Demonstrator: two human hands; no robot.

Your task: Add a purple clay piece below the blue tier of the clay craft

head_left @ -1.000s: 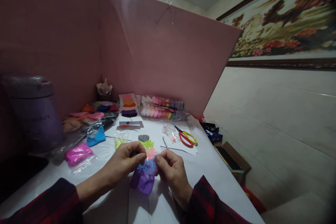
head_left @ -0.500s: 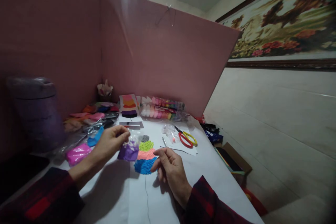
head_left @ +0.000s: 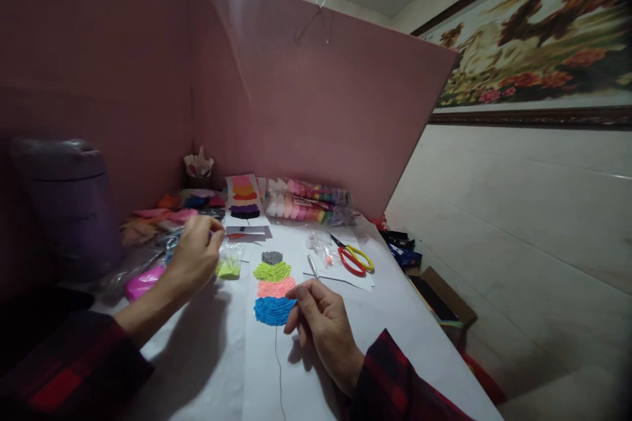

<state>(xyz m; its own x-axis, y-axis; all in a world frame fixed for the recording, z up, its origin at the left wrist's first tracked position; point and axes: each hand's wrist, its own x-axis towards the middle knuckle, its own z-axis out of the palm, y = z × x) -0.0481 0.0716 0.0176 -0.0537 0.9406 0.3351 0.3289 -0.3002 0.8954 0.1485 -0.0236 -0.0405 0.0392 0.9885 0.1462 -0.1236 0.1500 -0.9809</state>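
My left hand (head_left: 195,253) hangs over the bags on the left side of the table, its fingers pinched together. What they hold is hidden; a small dark patch shows at the fingertips. Beside it lies a clear bag with yellow-green clay (head_left: 228,268). My right hand (head_left: 323,325) rests at the right edge of the ridged blue clay patch (head_left: 272,310), thumb and fingers curled together; anything between them is too small to make out. Above the blue are textured patches of pink clay (head_left: 275,287), lime clay (head_left: 272,270) and grey clay (head_left: 272,257) on white paper, with a thin drawn line (head_left: 279,368) below.
Red-and-yellow scissors (head_left: 353,260) and a small metal tool (head_left: 313,266) lie to the right. Clay packs (head_left: 301,208) and a card with coloured bands (head_left: 243,196) are at the back. A purple tumbler (head_left: 69,210) and a magenta clay bag (head_left: 143,283) stand left.
My left hand has moved left and the purple clay bag it held has gone from view. The yellow-green bag is now uncovered. My right hand has hardly moved.
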